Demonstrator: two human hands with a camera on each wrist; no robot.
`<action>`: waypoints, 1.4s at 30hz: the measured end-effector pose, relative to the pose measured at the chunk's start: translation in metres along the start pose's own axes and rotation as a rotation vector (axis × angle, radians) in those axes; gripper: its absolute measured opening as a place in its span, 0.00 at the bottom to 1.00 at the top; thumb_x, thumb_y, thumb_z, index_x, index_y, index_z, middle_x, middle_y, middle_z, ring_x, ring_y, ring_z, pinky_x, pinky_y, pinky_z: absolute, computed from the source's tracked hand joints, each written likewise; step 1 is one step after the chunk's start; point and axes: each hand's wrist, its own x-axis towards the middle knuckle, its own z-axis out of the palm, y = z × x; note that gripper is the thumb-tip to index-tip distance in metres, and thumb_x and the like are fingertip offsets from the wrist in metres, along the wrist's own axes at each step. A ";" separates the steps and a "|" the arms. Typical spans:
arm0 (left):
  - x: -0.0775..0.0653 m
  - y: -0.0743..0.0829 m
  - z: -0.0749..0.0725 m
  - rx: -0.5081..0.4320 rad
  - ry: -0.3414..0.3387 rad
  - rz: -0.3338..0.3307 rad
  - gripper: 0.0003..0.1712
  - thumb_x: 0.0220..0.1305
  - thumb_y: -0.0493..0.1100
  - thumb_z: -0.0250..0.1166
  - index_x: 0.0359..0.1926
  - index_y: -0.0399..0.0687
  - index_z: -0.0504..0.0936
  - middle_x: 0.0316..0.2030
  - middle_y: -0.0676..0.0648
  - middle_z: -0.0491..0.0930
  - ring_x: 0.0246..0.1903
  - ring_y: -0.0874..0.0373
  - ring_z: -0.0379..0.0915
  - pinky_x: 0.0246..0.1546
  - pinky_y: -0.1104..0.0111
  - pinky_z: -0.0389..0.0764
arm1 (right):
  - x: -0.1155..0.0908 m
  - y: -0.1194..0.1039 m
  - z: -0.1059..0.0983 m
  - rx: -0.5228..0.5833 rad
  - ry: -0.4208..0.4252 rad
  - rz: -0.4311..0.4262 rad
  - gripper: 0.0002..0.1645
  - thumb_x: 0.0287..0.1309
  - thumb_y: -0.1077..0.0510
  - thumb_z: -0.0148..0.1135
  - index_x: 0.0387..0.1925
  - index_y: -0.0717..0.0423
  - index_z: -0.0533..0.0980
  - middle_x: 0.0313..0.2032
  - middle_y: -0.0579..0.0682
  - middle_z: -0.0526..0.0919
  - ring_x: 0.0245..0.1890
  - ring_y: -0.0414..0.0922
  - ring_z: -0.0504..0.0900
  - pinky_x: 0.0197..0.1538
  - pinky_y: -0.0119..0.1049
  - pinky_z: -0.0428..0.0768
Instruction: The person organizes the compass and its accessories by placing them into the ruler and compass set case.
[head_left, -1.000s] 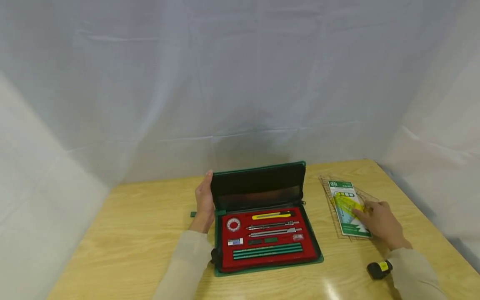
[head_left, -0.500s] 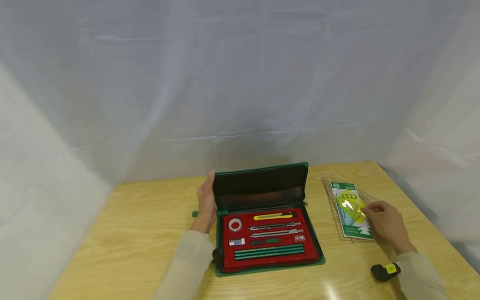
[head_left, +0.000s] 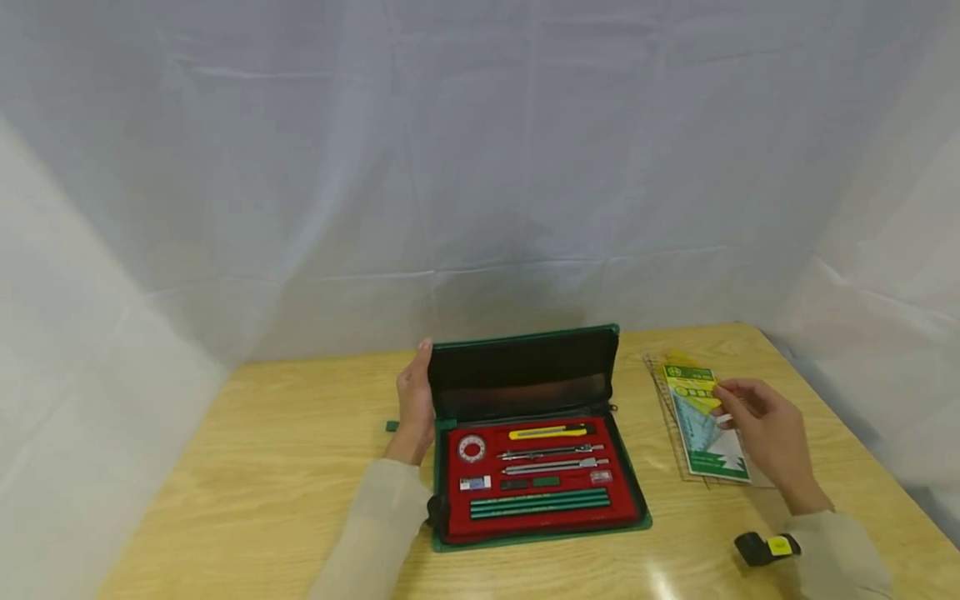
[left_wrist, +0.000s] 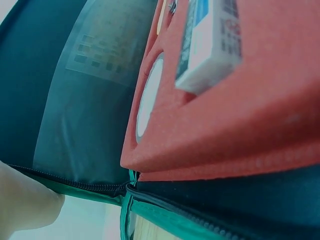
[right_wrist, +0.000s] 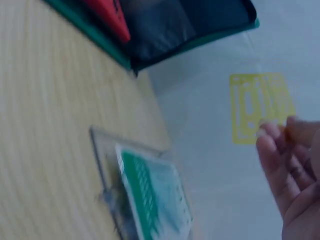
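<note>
1. Head view: The right hand [head_left: 761, 433] pinches a yellow template [head_left: 681, 360], held above the green-and-white packet [head_left: 716, 461] on the right of the wood-grained worktop [head_left: 300, 467]. The template lies left of and beyond that grip, which is much the nearer; its translucent plastic blends into the packet, so its long axis is hard to judge here. The case [head_left: 646, 523] sits well to the left of this hand, between the two hands. Its dark lid [head_left: 517, 367] is raised, and the left hand [head_left: 415, 404] holds the lid's left edge. In the red insert [head_left: 540, 523] lie a slim yellow knife [head_left: 551, 431], metal compasses [head_left: 551, 452], a white ring [head_left: 472, 448] and green pencils [head_left: 540, 504], all lengthwise.

2. Left wrist view: The left grip is on the zipped, green-bound rim of the lid, whose inside carries a clear plastic pocket [left_wrist: 92, 120]. The insert looks matt and felt-like, with a boxy eraser [left_wrist: 207, 65] in its recess.

3. Right wrist view: The right grip has curled fingers at one corner of the thin, flat template, a roughly rectangular sheet with cut-out slots. The packet lies below, over transparent rulers [right_wrist: 104, 145].
</note>
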 end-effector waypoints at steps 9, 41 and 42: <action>-0.002 0.000 -0.001 -0.013 0.009 -0.005 0.28 0.68 0.60 0.55 0.17 0.51 0.60 0.44 0.50 0.70 0.59 0.56 0.58 0.66 0.55 0.48 | 0.011 -0.037 0.031 0.186 -0.115 -0.237 0.11 0.58 0.75 0.58 0.43 0.70 0.79 0.34 0.57 0.84 0.29 0.37 0.84 0.30 0.30 0.81; -0.009 -0.006 0.005 -0.031 0.007 -0.001 0.26 0.65 0.62 0.57 0.18 0.51 0.70 0.25 0.55 0.66 0.42 0.59 0.65 0.55 0.58 0.65 | 0.033 -0.073 0.145 -0.144 -0.291 -0.272 0.04 0.55 0.63 0.68 0.34 0.55 0.85 0.36 0.46 0.82 0.31 0.41 0.81 0.34 0.37 0.82; -0.010 -0.006 0.005 -0.032 0.006 0.000 0.25 0.66 0.62 0.57 0.19 0.51 0.71 0.27 0.54 0.68 0.43 0.59 0.65 0.57 0.57 0.65 | 0.033 -0.071 0.145 -0.146 -0.298 -0.278 0.05 0.55 0.63 0.68 0.35 0.55 0.85 0.36 0.46 0.82 0.33 0.41 0.82 0.35 0.37 0.82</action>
